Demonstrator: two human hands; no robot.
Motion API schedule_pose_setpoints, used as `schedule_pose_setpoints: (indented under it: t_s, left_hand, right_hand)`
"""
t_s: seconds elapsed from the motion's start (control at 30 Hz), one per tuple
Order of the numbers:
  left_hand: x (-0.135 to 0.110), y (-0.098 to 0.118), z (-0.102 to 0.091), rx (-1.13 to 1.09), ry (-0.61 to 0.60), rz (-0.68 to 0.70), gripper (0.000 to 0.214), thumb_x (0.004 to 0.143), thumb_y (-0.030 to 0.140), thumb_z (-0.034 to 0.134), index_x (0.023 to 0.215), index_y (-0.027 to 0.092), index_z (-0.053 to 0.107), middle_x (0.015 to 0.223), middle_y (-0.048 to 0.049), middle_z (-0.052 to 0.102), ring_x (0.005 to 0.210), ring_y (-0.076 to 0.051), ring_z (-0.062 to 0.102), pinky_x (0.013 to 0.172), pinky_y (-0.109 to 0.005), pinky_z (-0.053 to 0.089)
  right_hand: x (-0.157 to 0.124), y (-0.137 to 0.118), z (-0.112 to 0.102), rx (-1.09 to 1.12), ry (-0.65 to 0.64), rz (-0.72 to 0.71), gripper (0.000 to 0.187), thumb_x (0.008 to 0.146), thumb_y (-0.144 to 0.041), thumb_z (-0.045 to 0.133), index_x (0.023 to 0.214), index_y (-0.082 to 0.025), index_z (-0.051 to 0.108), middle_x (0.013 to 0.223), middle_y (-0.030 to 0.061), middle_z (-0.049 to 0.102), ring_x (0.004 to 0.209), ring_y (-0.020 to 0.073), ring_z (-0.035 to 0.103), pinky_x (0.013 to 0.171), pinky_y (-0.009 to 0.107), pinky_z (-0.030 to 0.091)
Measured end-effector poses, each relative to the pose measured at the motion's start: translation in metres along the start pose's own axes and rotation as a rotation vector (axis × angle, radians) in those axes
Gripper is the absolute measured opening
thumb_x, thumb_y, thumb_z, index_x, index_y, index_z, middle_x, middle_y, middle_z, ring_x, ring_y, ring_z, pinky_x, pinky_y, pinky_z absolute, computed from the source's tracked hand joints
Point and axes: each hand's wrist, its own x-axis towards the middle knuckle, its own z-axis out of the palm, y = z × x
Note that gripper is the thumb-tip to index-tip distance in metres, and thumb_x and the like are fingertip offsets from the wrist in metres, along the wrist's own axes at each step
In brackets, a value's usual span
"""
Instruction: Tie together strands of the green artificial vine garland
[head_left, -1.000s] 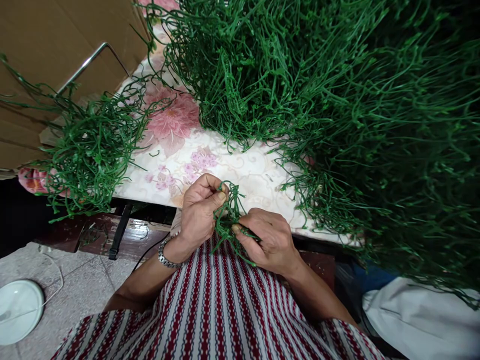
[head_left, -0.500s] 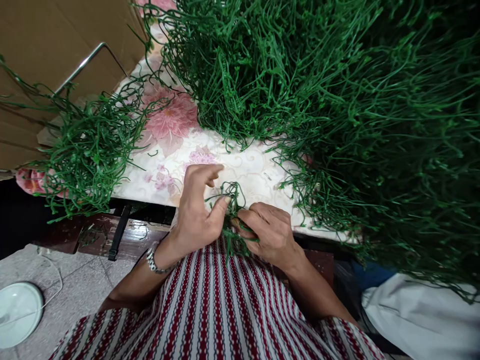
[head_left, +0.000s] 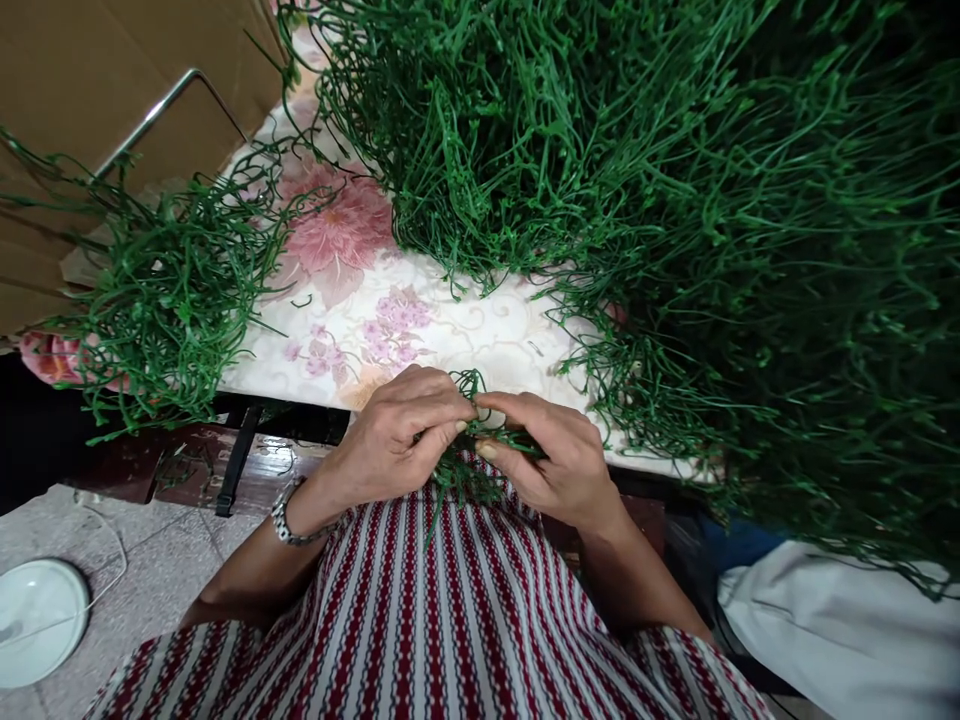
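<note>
- Left hand (head_left: 390, 445) and right hand (head_left: 559, 460) both pinched shut on small green sprig bunch (head_left: 469, 455), fingertips meeting, held over striped lap (head_left: 450, 620) at table edge.
- Big green stem pile (head_left: 675, 200) covers floral tablecloth (head_left: 390, 330) just beyond the hands, crowding right side.
- Smaller stem heap (head_left: 165, 300) far left, well apart.
- Cardboard (head_left: 90, 70) behind; white dish (head_left: 37, 620) on floor; watch (head_left: 283, 522) on left wrist.

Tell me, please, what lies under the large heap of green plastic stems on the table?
The flowered cream tablecloth shows at the near edge of the large heap of green plastic stems and runs beneath it. Anything else under there is covered.
</note>
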Motion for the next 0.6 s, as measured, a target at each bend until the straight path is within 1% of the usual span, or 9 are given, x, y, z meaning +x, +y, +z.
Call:
schedule_pose_setpoints:
  t_s: [0.1, 0.17, 0.27, 0.33, 0.4, 0.5, 0.6]
  left_hand:
    - [0.000, 0.002, 0.002, 0.017, 0.015, -0.012, 0.017, 0.077, 0.006, 0.052, 0.087, 0.017, 0.060, 0.076, -0.0036, 0.061, 0.072, -0.014, 0.054, 0.067, -0.029, 0.043]
    - [0.000, 0.003, 0.003, 0.031, 0.035, -0.044, 0.016, 0.076, 0.006, 0.052, 0.085, 0.016, 0.060, 0.075, -0.0035, 0.060, 0.072, -0.014, 0.054, 0.067, -0.029, 0.043]
    - [-0.001, 0.005, 0.006, 0.038, 0.065, -0.078, 0.013, 0.075, 0.007, 0.053, 0.082, 0.016, 0.060, 0.074, -0.0033, 0.059, 0.071, -0.013, 0.053, 0.067, -0.028, 0.043]
    - [-0.001, 0.005, 0.007, 0.050, 0.074, -0.083, 0.011, 0.076, 0.008, 0.053, 0.080, 0.015, 0.059, 0.073, -0.0030, 0.059, 0.070, -0.013, 0.053, 0.066, -0.028, 0.043]
    - [-0.001, 0.005, 0.007, 0.081, 0.069, -0.066, 0.011, 0.075, 0.007, 0.053, 0.078, 0.015, 0.059, 0.071, -0.0028, 0.058, 0.068, -0.013, 0.052, 0.065, -0.028, 0.042]
    - [-0.001, 0.005, 0.008, 0.170, 0.051, -0.005, 0.011, 0.075, 0.006, 0.052, 0.075, 0.016, 0.058, 0.072, -0.0033, 0.059, 0.068, -0.014, 0.052, 0.065, -0.030, 0.041]
    - [0.000, 0.004, 0.008, 0.237, 0.049, 0.048, 0.012, 0.074, 0.006, 0.054, 0.075, 0.017, 0.057, 0.073, -0.0038, 0.060, 0.069, -0.014, 0.053, 0.066, -0.031, 0.041]
  right_hand:
    - [0.002, 0.001, 0.000, 0.025, -0.112, 0.001, 0.031, 0.081, -0.026, 0.056, 0.108, -0.011, 0.053, 0.092, 0.0078, 0.066, 0.080, 0.0146, 0.061, 0.070, 0.028, 0.051]
    - [0.003, 0.001, 0.002, 0.058, -0.138, 0.023, 0.031, 0.082, -0.028, 0.056, 0.107, -0.011, 0.053, 0.094, 0.0084, 0.065, 0.083, 0.0148, 0.061, 0.072, 0.028, 0.051]
    - [0.003, -0.001, 0.007, 0.136, -0.073, 0.103, 0.029, 0.081, -0.028, 0.057, 0.105, -0.013, 0.053, 0.090, 0.0054, 0.065, 0.078, 0.0115, 0.061, 0.070, 0.024, 0.050]
    - [0.003, -0.001, 0.011, 0.196, -0.026, 0.154, 0.027, 0.080, -0.028, 0.059, 0.102, -0.015, 0.054, 0.083, 0.0024, 0.065, 0.070, 0.0090, 0.059, 0.064, 0.020, 0.048]
    - [0.001, 0.000, 0.014, 0.254, -0.014, 0.186, 0.024, 0.079, -0.027, 0.060, 0.099, -0.016, 0.055, 0.078, 0.0001, 0.063, 0.064, 0.0075, 0.056, 0.058, 0.018, 0.045]
    - [-0.001, 0.002, 0.019, 0.318, -0.031, 0.226, 0.013, 0.079, -0.027, 0.059, 0.083, -0.015, 0.056, 0.062, -0.0045, 0.054, 0.053, 0.0049, 0.048, 0.050, 0.016, 0.038]
    - [-0.004, 0.004, 0.022, 0.356, -0.041, 0.249, 0.018, 0.080, -0.027, 0.057, 0.068, -0.014, 0.053, 0.052, -0.0068, 0.043, 0.046, 0.0036, 0.038, 0.045, 0.015, 0.032]
